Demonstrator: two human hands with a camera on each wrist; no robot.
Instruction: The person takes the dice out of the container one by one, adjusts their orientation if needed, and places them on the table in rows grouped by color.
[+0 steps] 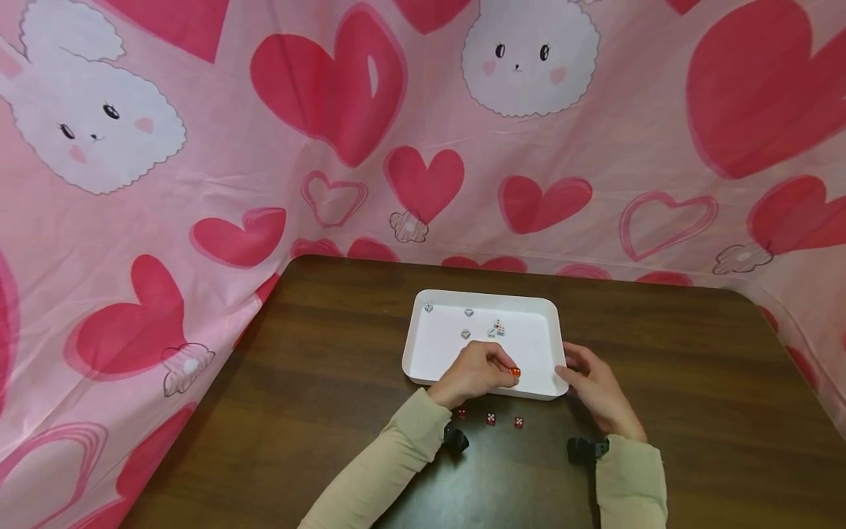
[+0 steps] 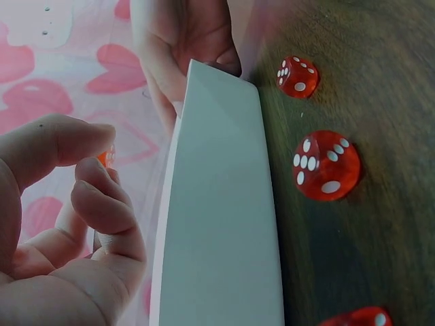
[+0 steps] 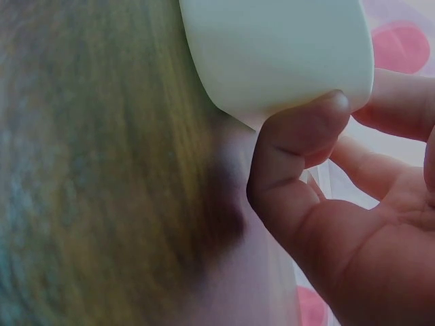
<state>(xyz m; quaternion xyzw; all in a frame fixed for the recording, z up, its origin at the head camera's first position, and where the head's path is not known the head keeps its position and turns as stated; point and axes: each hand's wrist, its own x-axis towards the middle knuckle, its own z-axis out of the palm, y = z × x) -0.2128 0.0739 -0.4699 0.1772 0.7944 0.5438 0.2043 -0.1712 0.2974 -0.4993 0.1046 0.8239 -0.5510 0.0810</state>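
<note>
Head view: a white rectangular plastic tray (image 1: 423,345) is seen on a dark brown wooden table (image 1: 694,411), backed by a pink cloth with red hearts and white rabbits (image 1: 198,147). A small translucent orange-red die (image 1: 515,372) is pinched between thumb and fingertips of the left hand (image 1: 472,373), just above the near part of the tray floor. The right hand (image 1: 595,393) is set against the tray's near right corner, its fingers curled at the rim. Several small white dice (image 1: 497,328) are scattered in the far half of the tray. Three red dice (image 1: 490,419) lie in a row on the table, just outside the near wall and between the two wrists.

Left wrist view: the pinched die (image 2: 105,157) is mostly hidden between thumb and forefinger (image 2: 95,178), only an orange sliver being shown. The tray's near wall (image 2: 217,217) stands between this hand and the red dice on the table (image 2: 326,165), which are beside the wall but apart from it. The right hand (image 2: 180,47) is seen at the far end of the wall.

Right wrist view: the tray corner (image 3: 285,54) is gripped by the right hand, the thumb (image 3: 299,142) pressed on the outer wall and the fingers (image 3: 401,102) behind the rim.
</note>
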